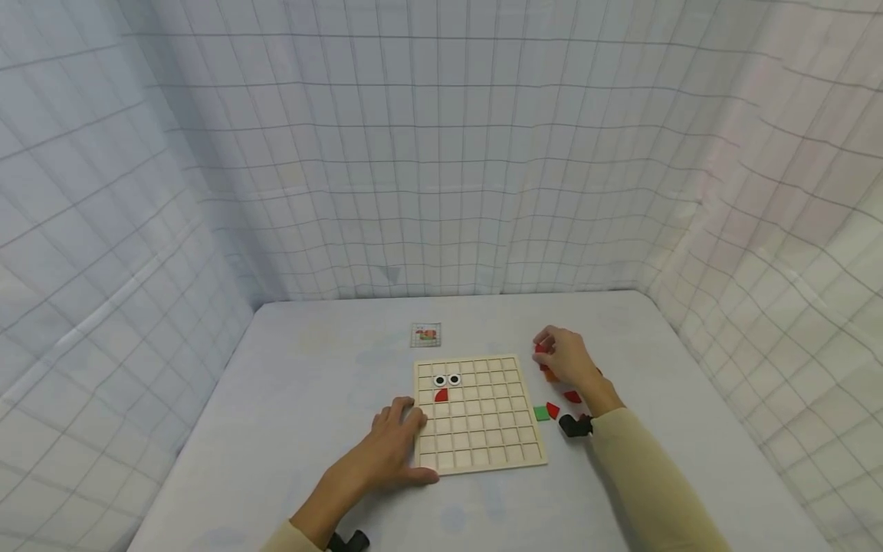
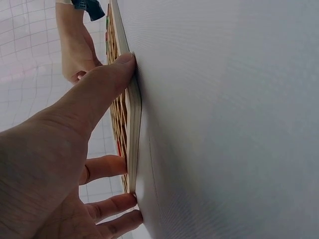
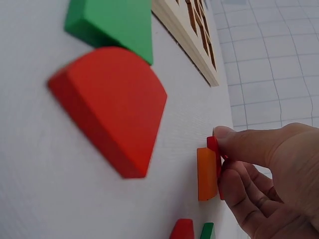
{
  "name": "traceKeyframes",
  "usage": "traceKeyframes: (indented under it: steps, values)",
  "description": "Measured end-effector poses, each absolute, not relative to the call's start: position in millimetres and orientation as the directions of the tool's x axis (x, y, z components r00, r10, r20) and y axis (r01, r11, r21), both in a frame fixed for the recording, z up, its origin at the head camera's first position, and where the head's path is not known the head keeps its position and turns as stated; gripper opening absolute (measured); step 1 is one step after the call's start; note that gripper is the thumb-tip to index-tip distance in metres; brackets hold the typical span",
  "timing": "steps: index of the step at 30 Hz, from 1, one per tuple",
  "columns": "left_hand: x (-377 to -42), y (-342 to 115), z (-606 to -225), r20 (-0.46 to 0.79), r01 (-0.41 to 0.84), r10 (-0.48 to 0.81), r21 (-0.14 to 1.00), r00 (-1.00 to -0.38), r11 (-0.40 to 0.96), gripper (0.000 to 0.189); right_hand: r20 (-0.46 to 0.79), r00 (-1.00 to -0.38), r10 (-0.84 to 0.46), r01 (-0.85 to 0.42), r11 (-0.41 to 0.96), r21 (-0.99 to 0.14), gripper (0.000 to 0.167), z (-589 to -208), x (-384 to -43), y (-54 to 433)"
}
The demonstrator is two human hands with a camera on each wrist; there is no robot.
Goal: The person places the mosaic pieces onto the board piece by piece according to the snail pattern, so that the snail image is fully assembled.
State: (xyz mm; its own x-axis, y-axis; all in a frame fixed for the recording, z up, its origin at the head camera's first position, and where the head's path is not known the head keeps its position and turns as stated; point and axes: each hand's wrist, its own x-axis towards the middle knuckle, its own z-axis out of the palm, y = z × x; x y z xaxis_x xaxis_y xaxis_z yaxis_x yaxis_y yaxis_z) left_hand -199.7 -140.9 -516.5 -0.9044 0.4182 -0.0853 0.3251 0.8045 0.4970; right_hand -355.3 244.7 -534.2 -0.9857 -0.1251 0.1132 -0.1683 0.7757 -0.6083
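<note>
The square wooden grid board lies on the table. In its upper left cells sit two round eye pieces and a red quarter-round piece. My left hand rests at the board's near left corner, fingers spread along the left edge and thumb at the near edge. Beyond the board's right side, my right hand pinches a red block between thumb and fingers. An orange block stands right beside those fingertips. The lower part of the red block is partly hidden by the fingers.
A green square block and a red quarter-round block lie right of the board, with another red block behind them. A small picture card lies beyond the board. Checked curtains surround the table.
</note>
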Motion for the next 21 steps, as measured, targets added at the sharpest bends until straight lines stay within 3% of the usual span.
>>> traceKeyframes:
  steps: [12, 21]
  values:
    - [-201, -141, -516, -0.089, 0.335, 0.430, 0.494, -0.899, 0.802, 0.081, 0.160, -0.974, -0.159, -0.226, 0.719, -0.658, 0.032, -524, -345, 230]
    - [-200, -140, -516, -0.080, 0.332, 0.422, 0.493, -0.903, 0.804, 0.083, 0.179, -0.945, -0.274, -0.319, 0.652, -0.688, 0.023, -519, -330, 203]
